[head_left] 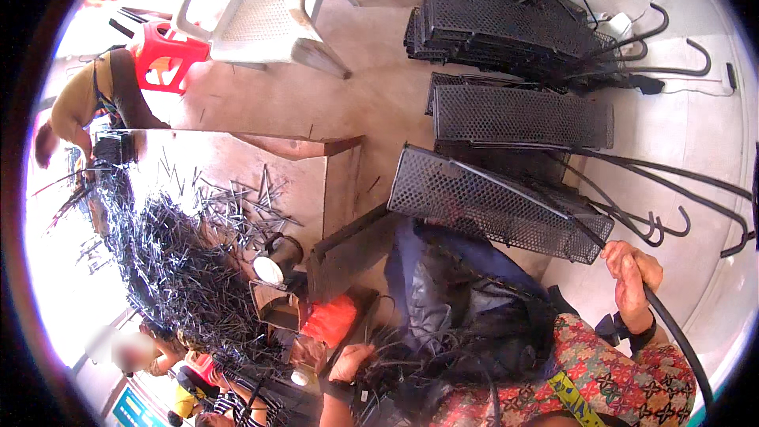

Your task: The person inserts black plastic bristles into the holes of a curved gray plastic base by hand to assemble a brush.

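My right hand [632, 275] is closed around a black rod [680, 336] beside the near end of a black perforated metal tray [498, 205]. The tray lies tilted above my lap, its far end raised over other trays. My left hand [349, 363] has its fingers curled next to a tangle of thin black strips [419, 360] on my lap. What those fingers hold, if anything, is hidden. Dark blue and black cloth [466, 292] covers part of my lap.
More perforated trays [522, 115] with hooked rods are stacked on the floor at right. Black strips [190, 269] heap on the table at left, near a red bag [328, 320]. A white chair [261, 12] and a red stool [164, 55] stand beyond. Other people work at left.
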Motion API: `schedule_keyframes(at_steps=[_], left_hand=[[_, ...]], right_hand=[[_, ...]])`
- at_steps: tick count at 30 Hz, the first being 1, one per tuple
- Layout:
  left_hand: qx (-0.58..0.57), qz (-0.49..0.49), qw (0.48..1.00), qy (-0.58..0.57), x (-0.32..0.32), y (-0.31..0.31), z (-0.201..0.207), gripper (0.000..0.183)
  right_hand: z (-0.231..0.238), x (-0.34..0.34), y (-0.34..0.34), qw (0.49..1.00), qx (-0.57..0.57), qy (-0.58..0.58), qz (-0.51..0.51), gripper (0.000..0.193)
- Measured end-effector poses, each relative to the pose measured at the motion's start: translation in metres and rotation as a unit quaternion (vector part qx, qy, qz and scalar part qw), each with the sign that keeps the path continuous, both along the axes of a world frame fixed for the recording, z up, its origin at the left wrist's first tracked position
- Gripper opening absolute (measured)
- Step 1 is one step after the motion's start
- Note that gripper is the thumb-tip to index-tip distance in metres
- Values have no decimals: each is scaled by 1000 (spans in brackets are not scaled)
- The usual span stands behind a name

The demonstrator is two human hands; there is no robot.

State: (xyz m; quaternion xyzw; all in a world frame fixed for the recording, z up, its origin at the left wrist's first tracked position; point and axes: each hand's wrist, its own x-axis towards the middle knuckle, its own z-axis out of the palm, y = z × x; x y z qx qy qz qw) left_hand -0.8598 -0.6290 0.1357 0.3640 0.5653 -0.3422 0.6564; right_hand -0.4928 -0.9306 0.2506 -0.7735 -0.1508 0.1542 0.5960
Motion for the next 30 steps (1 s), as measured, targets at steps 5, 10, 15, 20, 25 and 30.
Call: schedule_keyframes(at_steps=[5,10,15,20,25,30], left_hand=[[72,48,995,-39,36,28,9,19],[105,74,985,-113,62,64,-28,19],[69,117,987,-86,131,125,-60,19],[95,126,984,-85,165,178,-92,24],[240,113,952,-156,169,204,-136,53],[321,140,929,-122,162,228,-160,51]], right_hand=[[10,21,20,997,23,-5,-76,33],[20,48,56,988,50,27,-142,33],[22,76,122,993,31,47,-107,35],[20,88,199,997,6,77,-3,36],[32,116,280,996,-21,80,30,38],[23,139,344,993,-32,74,90,35]])
